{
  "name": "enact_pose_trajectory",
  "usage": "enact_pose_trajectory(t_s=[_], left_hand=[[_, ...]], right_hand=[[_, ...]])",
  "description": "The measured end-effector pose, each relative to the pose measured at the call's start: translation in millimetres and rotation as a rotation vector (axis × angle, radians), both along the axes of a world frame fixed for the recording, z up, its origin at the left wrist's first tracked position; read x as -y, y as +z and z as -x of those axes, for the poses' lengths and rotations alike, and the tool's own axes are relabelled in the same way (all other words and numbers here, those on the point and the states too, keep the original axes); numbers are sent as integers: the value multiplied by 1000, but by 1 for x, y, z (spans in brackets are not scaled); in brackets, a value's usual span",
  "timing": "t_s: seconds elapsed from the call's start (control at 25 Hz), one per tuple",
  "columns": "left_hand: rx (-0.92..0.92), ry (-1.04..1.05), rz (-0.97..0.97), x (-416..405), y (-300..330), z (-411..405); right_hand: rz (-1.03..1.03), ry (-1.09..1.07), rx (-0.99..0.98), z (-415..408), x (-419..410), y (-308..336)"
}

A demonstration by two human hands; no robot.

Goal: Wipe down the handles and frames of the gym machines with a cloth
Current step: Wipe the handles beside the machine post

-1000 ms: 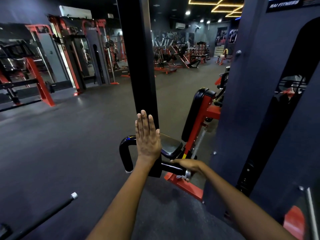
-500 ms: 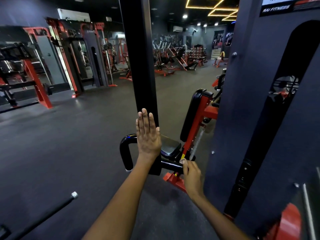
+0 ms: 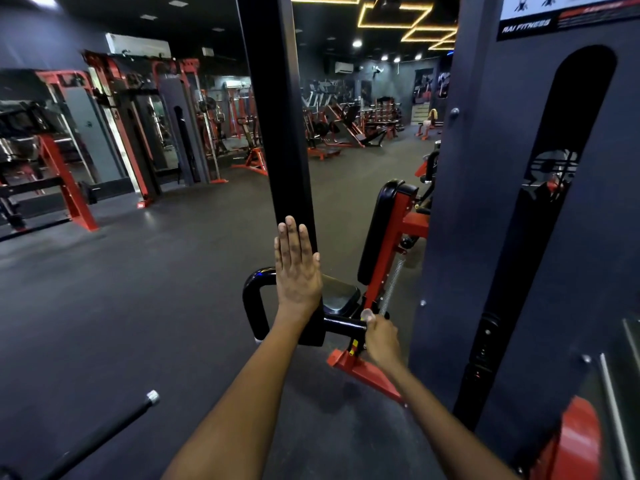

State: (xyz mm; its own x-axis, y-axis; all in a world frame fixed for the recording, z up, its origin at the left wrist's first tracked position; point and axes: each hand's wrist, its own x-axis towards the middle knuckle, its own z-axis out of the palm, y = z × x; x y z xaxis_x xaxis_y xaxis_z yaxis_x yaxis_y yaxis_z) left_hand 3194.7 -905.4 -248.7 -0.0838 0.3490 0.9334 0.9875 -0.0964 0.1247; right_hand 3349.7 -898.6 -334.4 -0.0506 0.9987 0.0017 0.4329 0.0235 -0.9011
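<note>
**Two hands on one black machine post, cloth not clearly visible**

Two bare hands work centre frame. The left hand lies flat against the black upright post, fingers straight and together, pointing up – palm pressed to the post, gripping nothing. The post runs from the top edge of the frame down to a block at lower centre.

The right hand sits lower, right of centre, fingers curled round the end of the short black handle bar that sticks out rightward from the post's base. A small pale bit shows at the fingertips, too small to tell if it is the cloth – cannot say where the cloth is otherwise.

Left of the post base a black curved handle loop bends down. Just behind the hands: a black seat pad, a red seat frame with a black back pad and a coiled metal spring. A red foot plate rests on the dark rubber floor.

Right third of the frame: a dark grey weight-stack shroud with a tall arched slot and a "RAI FITNESS" label at upper right. Lower left: a black bar with a metal end cap. Upper left and background: red-and-black gym machines, yellow ceiling light strips.
</note>
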Motion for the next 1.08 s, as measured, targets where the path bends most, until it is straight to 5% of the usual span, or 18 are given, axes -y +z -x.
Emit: enact_pose_trajectory(t_s=[0.12, 0.28, 0.44, 0.6, 0.8, 0.92, 1.08], left_hand=[[-3, -1, 8, 2, -2, 1], [-13, -10, -1, 3, -4, 2], [-13, -39, 23, 5, -4, 3], [-21, -12, 32, 5, -4, 4], [-40, -7, 25, 6, -4, 5], [-20, -15, 27, 4, -5, 3], [-18, -1, 28, 2, -5, 3]], right_hand=[[382, 144, -216, -14, -9, 5], [407, 156, -36, -36, -1, 20], [-187, -187, 122, -34, -24, 21], [-550, 378, 493, 16, -8, -7], [-1207, 703, 781, -43, -19, -39], [-1275, 694, 775, -84, -18, -27], [-1176, 598, 631, -7, -7, -21]])
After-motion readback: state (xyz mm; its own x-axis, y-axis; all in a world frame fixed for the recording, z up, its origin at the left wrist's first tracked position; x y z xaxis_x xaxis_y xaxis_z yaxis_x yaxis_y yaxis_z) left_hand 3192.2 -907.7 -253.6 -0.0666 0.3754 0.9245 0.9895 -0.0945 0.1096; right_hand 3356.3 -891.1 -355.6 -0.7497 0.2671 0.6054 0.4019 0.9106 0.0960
